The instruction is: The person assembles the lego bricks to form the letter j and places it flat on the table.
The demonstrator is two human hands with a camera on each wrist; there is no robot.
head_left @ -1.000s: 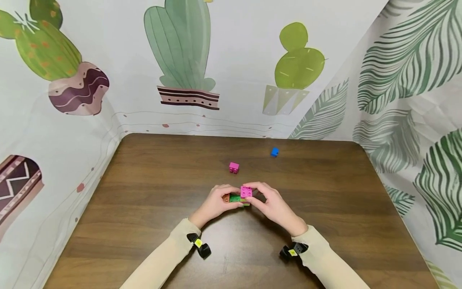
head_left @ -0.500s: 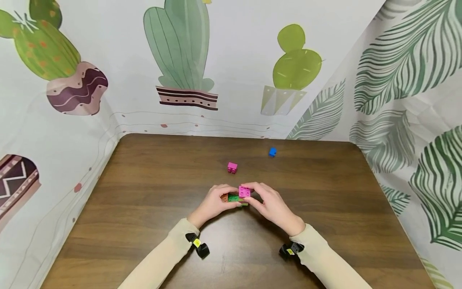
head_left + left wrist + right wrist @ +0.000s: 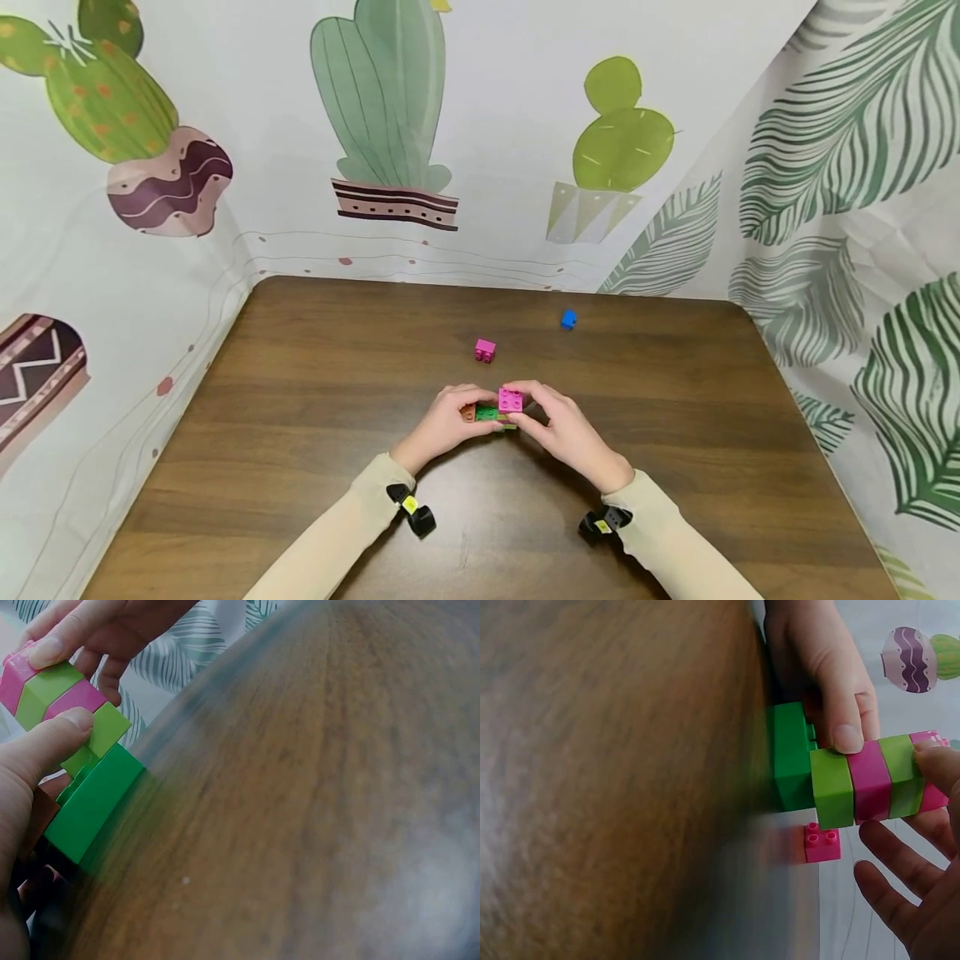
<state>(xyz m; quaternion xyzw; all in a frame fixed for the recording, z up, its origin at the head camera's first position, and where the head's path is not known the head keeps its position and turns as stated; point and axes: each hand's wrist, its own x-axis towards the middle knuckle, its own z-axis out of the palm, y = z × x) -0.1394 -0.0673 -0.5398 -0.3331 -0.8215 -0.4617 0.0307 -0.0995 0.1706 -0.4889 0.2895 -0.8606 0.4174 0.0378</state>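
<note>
A tower of toy building bricks stands between both hands at mid-table. Its base is a long green brick (image 3: pixel 101 802); above it come a lime brick (image 3: pixel 832 787), a pink brick (image 3: pixel 871 780), a second lime brick (image 3: pixel 904 776) and a pink top brick (image 3: pixel 511 400). An orange-brown brick (image 3: pixel 468 413) sits beside the green one, partly hidden by the left hand. My left hand (image 3: pixel 450 419) grips the tower low down, its thumb against the middle pink and lower lime bricks. With thumb and fingers, my right hand (image 3: pixel 566 429) pinches the top pink and upper lime bricks.
Beyond the hands, a loose pink brick (image 3: pixel 485 350) lies on its side on the wooden table (image 3: pixel 337 358). Farther back to the right is a small blue brick (image 3: pixel 569 320). A cactus-print cloth (image 3: pixel 510 167) rises behind the table.
Both hands keep their hold on the tower with hardly any movement. The head view has shifted slightly; the loose bricks stay in place.
</note>
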